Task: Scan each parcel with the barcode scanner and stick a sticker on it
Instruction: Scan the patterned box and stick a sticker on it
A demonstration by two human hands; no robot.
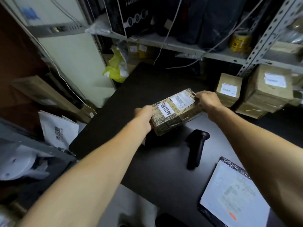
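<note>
Fingers of both hands clamp a patterned parcel (176, 112) over a dark table (155, 169): the left hand (145, 116) grips its near-left end, the right hand (207, 99) its far-right corner. On the parcel's top face a white sticker (165, 109) with bold black characters lies beside a shipping label (183, 99). Just right of the parcel and nearer the camera, a black scanner (196, 149) lies on the table, apart from both hands. Farther right, a flat mailer (229, 195) rests at the table's near edge, while brown boxes (255, 90) are stacked under a metal shelf (180, 45).
</note>
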